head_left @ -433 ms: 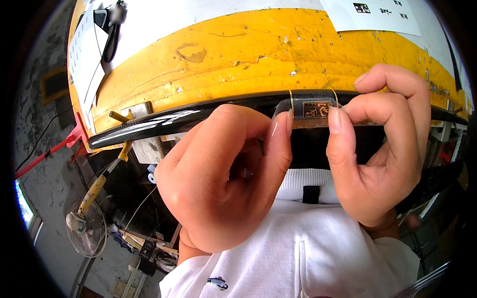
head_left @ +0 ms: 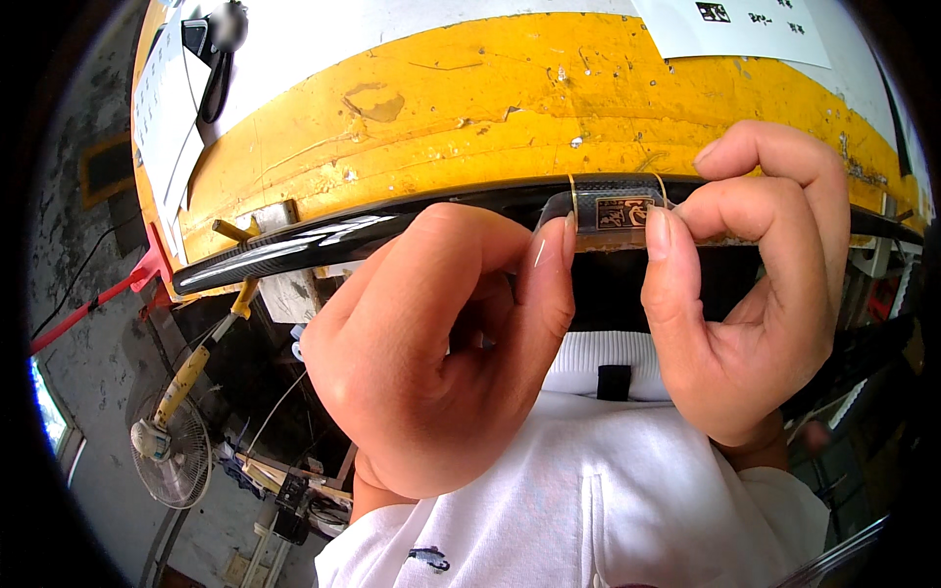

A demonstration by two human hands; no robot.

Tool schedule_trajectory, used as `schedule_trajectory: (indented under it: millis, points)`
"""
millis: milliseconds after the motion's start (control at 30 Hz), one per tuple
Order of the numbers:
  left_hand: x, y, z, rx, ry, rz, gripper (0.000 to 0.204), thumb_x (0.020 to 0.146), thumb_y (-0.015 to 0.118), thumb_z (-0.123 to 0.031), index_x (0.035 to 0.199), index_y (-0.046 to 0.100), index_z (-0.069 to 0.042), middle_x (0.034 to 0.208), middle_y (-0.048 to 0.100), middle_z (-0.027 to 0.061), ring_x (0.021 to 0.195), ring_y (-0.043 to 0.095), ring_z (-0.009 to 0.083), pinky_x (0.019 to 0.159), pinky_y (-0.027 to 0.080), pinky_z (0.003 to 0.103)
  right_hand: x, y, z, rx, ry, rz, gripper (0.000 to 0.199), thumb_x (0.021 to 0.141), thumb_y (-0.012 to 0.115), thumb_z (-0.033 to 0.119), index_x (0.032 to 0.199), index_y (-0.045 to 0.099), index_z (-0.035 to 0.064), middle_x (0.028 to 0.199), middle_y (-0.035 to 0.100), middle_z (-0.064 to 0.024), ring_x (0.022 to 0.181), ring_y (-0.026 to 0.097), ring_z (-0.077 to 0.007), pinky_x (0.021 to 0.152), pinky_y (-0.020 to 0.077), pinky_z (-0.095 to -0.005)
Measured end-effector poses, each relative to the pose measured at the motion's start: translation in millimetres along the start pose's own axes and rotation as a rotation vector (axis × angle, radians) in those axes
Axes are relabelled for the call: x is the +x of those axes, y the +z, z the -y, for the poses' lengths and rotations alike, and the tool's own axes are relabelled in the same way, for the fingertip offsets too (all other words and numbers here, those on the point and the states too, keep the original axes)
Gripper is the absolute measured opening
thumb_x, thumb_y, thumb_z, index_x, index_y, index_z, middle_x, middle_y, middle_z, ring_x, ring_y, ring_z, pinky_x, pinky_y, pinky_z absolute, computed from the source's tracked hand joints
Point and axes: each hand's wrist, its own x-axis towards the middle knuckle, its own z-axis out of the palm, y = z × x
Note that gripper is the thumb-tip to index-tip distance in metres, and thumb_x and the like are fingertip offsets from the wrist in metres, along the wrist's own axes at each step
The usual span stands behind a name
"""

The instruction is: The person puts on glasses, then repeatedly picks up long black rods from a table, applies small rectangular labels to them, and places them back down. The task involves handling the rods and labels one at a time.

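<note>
The left hand (head_left: 431,343) and the right hand (head_left: 750,294) are pinching opposite ends of a clear strip (head_left: 610,239), which is spanning the gap between their thumbs. A dark label (head_left: 627,214) with gold markings is showing on it. Just beyond the fingertips, a glossy black pole (head_left: 323,240) is running out past both hands; whether the strip is touching it is unclear. Farther beyond them, the yellow-edged desk (head_left: 470,98) is carrying papers (head_left: 730,34).
</note>
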Motion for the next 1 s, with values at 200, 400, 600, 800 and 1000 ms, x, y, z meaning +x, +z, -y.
schedule_trajectory:
  millis: [200,400,600,800,1000]
  points:
    - [0,-2,-1,0.001,-0.009,0.009,0.020,0.084,0.074,-0.001,0.073,0.058,-0.002,0.063,0.048,-0.0075,0.056,0.036,-0.0009,0.051,0.023,0.016,2,-6,0,-0.030,-0.004,0.077,0.016,0.076,0.066,-0.007,0.086,0.056,0.0021,0.105,0.053,-0.0160,0.090,0.054,-0.0227,0.078,0.0443,-0.0299]
    - [0,-3,-1,0.009,-0.034,0.014,0.020,0.083,0.075,-0.002,0.073,0.058,-0.002,0.062,0.050,-0.0072,0.056,0.037,-0.0010,0.051,0.024,0.016,1,-5,1,-0.006,0.026,0.074,0.017,0.076,0.065,-0.007,0.086,0.056,0.0020,0.106,0.053,-0.0161,0.090,0.054,-0.0225,0.078,0.0441,-0.0294]
    - [1,-3,-5,0.012,-0.070,0.036,0.020,0.083,0.075,-0.002,0.073,0.058,-0.002,0.062,0.050,-0.0070,0.056,0.038,-0.0011,0.051,0.025,0.015,-7,11,0,0.055,0.064,-0.083,0.019,0.074,0.066,-0.008,0.085,0.055,0.0025,0.106,0.053,-0.0159,0.091,0.054,-0.0228,0.080,0.0432,-0.0298]
    - [0,-4,-3,0.005,-0.069,0.032,0.020,0.082,0.075,-0.001,0.072,0.058,-0.002,0.062,0.051,-0.0067,0.056,0.039,-0.0008,0.051,0.025,0.016,2,-3,4,-0.018,0.045,0.042,0.020,0.072,0.067,-0.008,0.083,0.055,0.0030,0.106,0.053,-0.0158,0.092,0.054,-0.0232,0.082,0.0427,-0.0314]
    - [0,-4,-3,0.018,-0.073,0.041,0.021,0.082,0.075,-0.001,0.072,0.057,-0.002,0.061,0.051,-0.0063,0.056,0.039,-0.0004,0.051,0.026,0.016,1,-3,3,-0.016,0.046,0.050,0.021,0.072,0.067,-0.008,0.085,0.055,0.0030,0.106,0.053,-0.0159,0.092,0.054,-0.0237,0.083,0.0428,-0.0318]
